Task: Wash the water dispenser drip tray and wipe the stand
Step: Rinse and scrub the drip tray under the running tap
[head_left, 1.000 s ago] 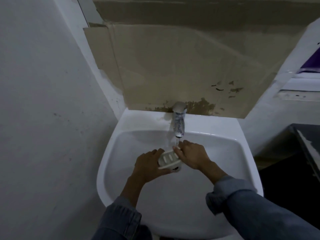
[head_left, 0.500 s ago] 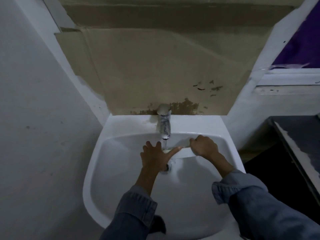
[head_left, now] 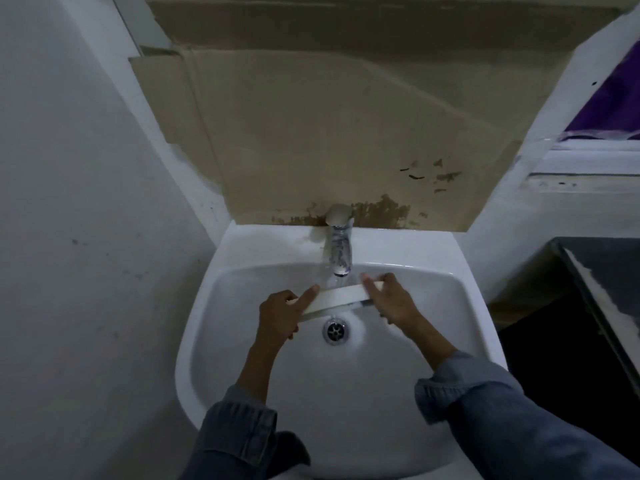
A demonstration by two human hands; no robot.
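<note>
Holding drip tray [head_left: 332, 299] edge-up just under tap [head_left: 338, 247] w/ water on it: left hand [head_left: 280, 313] grips end left of tap, right hand [head_left: 391, 303] grips the other end.

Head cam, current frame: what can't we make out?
- drip tray face: turned edge-on in the head view, slots unseen.
- Tray ends: covered by the left hand and right hand.
- Water under the tap: blurred, flow unclear.
- The stand: not in frame.
- dark counter: cut by right edge.
</note>
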